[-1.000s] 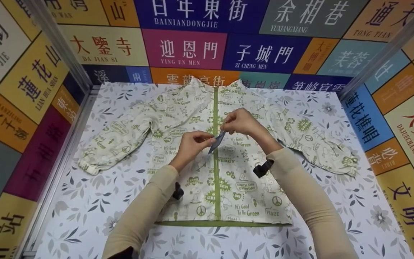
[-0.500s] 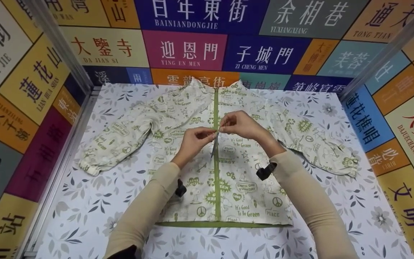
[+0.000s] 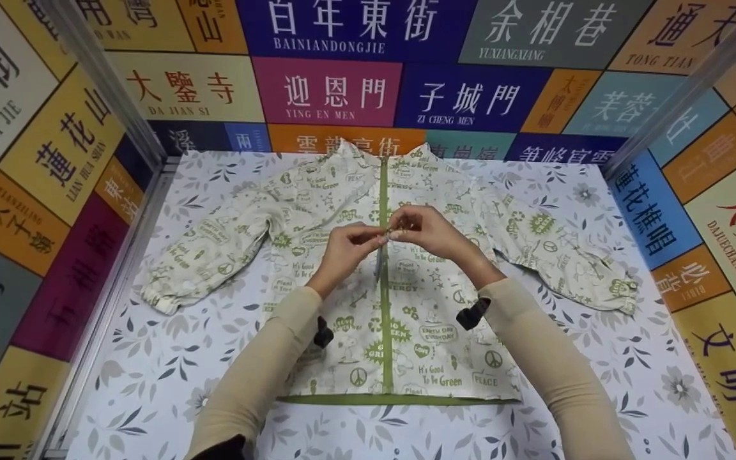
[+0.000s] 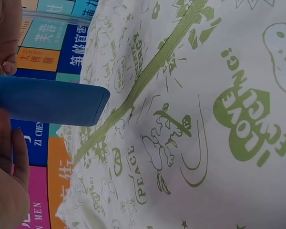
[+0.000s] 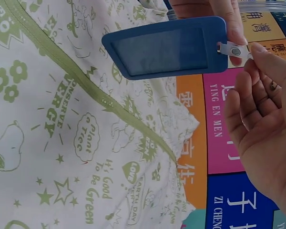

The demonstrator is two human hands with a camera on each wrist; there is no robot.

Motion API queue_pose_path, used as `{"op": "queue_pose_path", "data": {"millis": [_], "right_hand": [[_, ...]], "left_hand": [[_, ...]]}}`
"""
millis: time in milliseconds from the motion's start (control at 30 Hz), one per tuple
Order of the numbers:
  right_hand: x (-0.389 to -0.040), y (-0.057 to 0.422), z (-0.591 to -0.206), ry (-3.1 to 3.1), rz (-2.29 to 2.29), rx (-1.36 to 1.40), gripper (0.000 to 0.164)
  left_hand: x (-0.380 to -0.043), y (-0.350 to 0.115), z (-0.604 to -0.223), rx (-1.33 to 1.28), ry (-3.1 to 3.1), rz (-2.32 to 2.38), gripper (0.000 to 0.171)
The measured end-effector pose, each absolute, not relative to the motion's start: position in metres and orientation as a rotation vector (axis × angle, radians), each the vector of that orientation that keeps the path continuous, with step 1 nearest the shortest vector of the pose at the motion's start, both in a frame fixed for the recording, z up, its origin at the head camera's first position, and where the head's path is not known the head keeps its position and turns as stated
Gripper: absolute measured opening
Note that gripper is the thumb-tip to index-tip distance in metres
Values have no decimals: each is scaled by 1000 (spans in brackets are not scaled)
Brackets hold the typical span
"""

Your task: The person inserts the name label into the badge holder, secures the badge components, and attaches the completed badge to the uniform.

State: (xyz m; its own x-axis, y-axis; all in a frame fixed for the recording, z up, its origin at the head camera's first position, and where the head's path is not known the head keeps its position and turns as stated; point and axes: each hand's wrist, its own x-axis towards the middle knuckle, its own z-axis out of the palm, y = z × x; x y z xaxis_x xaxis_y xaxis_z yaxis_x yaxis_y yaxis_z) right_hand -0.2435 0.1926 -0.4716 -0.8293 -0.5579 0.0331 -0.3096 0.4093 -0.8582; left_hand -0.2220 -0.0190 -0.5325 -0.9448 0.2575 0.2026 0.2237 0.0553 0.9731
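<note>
Pinching the blue badge holder (image 5: pixel 164 47) at one end with the left hand (image 3: pixel 350 250), gripping the pale strap (image 5: pixel 235 51) with the right hand (image 3: pixel 430 232). Reaching inward with forearms (image 3: pixel 259 364) converging and fingertips (image 3: pixel 397 236) close together, suspending the holder above the jacket (image 3: pixel 435 306).

My left hand (image 3: pixel 347 252) and right hand (image 3: pixel 430 231) meet, pinching top of thin card (image 3: pixel 378 264), nearly edge-on. Jacket (image 3: pixel 438 354) lies under, green strip (image 3: pixel 386 332) down middle, sleeves (image 3: pixel 205 252) spread on floral table (image 3: pixel 170 370). Lettered wall (image 3: pixel 329 70) behind.
</note>
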Motion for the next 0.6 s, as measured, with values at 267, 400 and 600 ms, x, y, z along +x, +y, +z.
{"op": "queue_pose_path", "data": {"millis": [267,400,600], "right_hand": [[-240,194,-482,2351,-1470,-719,21],[-239,194,-484,2344,-1474,-693,23],[-238,194,-484,2365,-1474,-639,23]], "left_hand": [[-220,-17,-533,550,2360,2032,19],[-220,-16,-534,579,2401,2012,19],[-221,-14,-533,555,2464,1949,18]]}}
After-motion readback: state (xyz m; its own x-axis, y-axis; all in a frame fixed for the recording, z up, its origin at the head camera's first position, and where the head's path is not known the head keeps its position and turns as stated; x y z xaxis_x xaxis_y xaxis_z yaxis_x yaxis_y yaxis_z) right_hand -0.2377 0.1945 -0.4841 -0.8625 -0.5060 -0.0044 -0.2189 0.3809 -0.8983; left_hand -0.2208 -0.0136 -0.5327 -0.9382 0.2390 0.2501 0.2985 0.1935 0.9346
